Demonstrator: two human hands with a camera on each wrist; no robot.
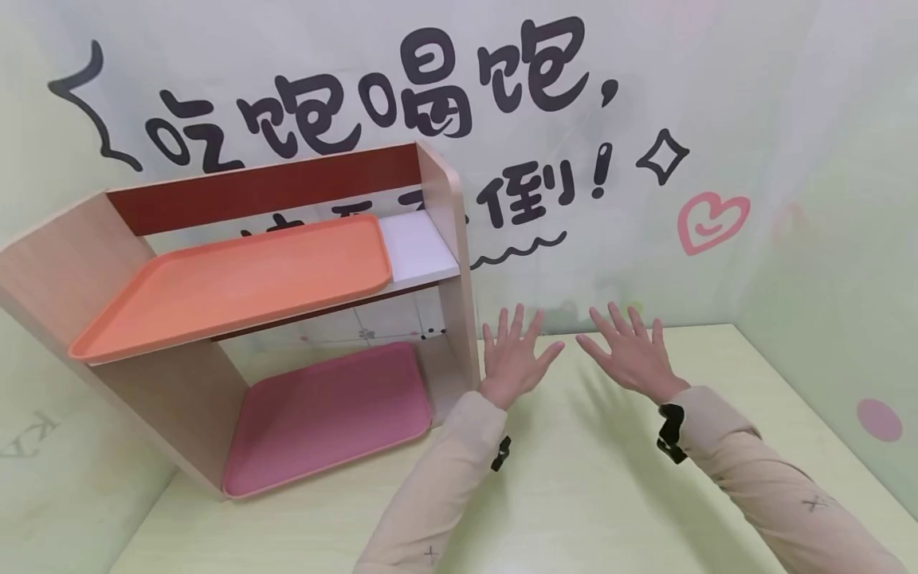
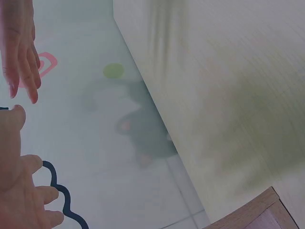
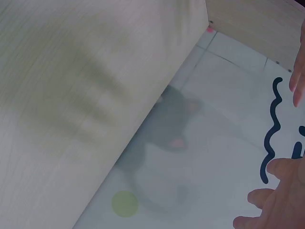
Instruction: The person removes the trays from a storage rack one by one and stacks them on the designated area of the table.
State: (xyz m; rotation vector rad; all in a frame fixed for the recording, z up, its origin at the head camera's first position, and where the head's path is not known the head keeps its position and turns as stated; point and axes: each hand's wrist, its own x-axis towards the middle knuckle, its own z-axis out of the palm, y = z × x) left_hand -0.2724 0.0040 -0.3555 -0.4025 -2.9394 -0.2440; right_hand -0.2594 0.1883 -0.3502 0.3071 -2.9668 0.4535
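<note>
Both hands hover over the pale wooden table [image 1: 566, 494] with fingers spread and nothing held. The left hand [image 1: 512, 360] is nearest the right side panel of a two-tier wooden shelf [image 1: 452, 231]. To its right, the right hand [image 1: 633, 355] is held apart from it, palm down. An orange tray [image 1: 251, 267] lies on the upper tier, and a pink tray [image 1: 333, 418] lies on the lower one. In the left wrist view the left hand [image 2: 24, 191] shows at the lower left edge; the right hand [image 3: 279, 195] shows at the lower right in its own wrist view.
Behind the table hangs a pale wall covering [image 1: 645, 72] with large dark characters and a pink heart [image 1: 712, 223]. Another pale wall [image 1: 839, 239] stands along the right. Hand shadows fall on the tabletop.
</note>
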